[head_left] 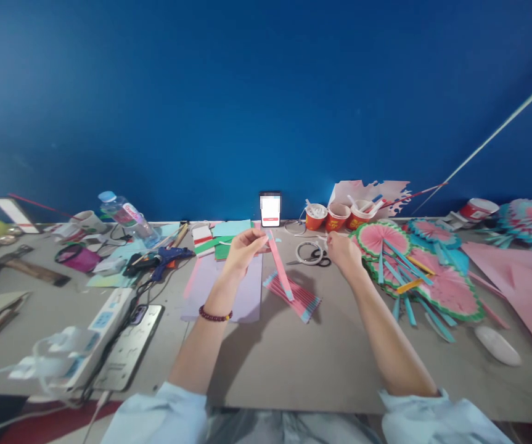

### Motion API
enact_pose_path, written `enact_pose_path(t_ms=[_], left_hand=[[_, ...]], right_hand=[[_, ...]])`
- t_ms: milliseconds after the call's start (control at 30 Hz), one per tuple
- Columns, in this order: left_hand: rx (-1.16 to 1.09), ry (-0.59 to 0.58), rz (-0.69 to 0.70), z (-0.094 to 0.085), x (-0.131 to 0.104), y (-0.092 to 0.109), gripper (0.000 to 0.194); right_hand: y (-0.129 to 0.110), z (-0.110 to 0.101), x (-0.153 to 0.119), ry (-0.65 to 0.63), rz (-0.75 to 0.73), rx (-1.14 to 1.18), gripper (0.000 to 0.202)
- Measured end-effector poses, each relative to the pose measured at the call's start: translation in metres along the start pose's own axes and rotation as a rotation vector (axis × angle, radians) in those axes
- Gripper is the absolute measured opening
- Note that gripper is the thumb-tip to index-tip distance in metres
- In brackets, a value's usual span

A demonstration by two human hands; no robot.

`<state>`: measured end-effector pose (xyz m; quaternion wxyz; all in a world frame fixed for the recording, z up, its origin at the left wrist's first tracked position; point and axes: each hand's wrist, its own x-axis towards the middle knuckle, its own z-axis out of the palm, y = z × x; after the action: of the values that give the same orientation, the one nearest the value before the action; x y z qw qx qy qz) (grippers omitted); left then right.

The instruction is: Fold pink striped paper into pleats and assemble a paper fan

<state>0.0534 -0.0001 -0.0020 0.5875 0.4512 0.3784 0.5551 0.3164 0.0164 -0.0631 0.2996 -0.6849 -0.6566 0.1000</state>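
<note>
My left hand (247, 248), with a beaded bracelet on its wrist, pinches the top end of a folded pink paper strip (280, 268), which hangs down over a pleated pink paper piece (299, 299) with light blue ends. My right hand (343, 251) is to the right, its fingers pressed together beside a coil of white wire (306, 253) and black-handled scissors (324, 261). What its fingertips hold, if anything, is too small to tell. Lilac paper (242, 296) lies under my left hand.
Pink-and-green paper fans (448, 283) lie at the right, near a white mouse (497, 345). Red cups (338, 217) and an upright phone (270, 209) stand at the back. Leftward are a glue gun (166, 260), a bottle (129, 219), a hammer (34, 270) and a power strip (103, 320).
</note>
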Motion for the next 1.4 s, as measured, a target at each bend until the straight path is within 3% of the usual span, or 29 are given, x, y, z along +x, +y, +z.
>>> enact_pose_path(t_ms=[67, 167, 267, 300, 400, 533, 633, 767, 967, 1233, 1400], left_hand=[[0.01, -0.004, 0.008, 0.003, -0.003, 0.002, 0.025], [0.053, 0.015, 0.044, 0.009, -0.008, 0.006, 0.025], [0.101, 0.047, 0.095, 0.013, -0.012, 0.007, 0.025], [0.116, 0.054, 0.115, 0.013, -0.013, 0.006, 0.025], [0.183, 0.049, 0.173, 0.015, -0.016, 0.003, 0.021], [0.243, 0.027, 0.203, 0.022, -0.024, 0.005, 0.019], [0.168, -0.031, 0.147, 0.026, -0.027, 0.009, 0.022], [0.057, -0.085, 0.053, 0.022, -0.023, 0.008, 0.028], [0.017, -0.265, -0.017, 0.021, -0.022, 0.005, 0.048], [-0.082, -0.291, -0.032, 0.025, -0.025, 0.006, 0.042], [-0.096, -0.148, -0.036, 0.02, -0.017, 0.003, 0.043]], right_hand=[[-0.003, -0.005, 0.0, 0.034, -0.029, 0.051, 0.018], [-0.023, -0.011, -0.004, -0.032, -0.129, 0.157, 0.013], [-0.052, -0.018, -0.014, -0.234, -0.232, 0.298, 0.021], [-0.061, -0.019, -0.019, -0.388, -0.273, 0.461, 0.025], [-0.08, -0.021, -0.029, -0.558, -0.32, 0.742, 0.035], [-0.085, -0.016, -0.033, -0.673, -0.23, 0.891, 0.027], [-0.082, -0.011, -0.032, -0.727, -0.143, 1.007, 0.023], [-0.081, -0.01, -0.032, -0.741, -0.066, 1.109, 0.02], [-0.086, -0.011, -0.032, -0.71, -0.008, 1.226, 0.025], [-0.089, -0.008, -0.035, -0.625, -0.064, 1.231, 0.027], [-0.091, -0.008, -0.035, -0.477, -0.153, 1.164, 0.026]])
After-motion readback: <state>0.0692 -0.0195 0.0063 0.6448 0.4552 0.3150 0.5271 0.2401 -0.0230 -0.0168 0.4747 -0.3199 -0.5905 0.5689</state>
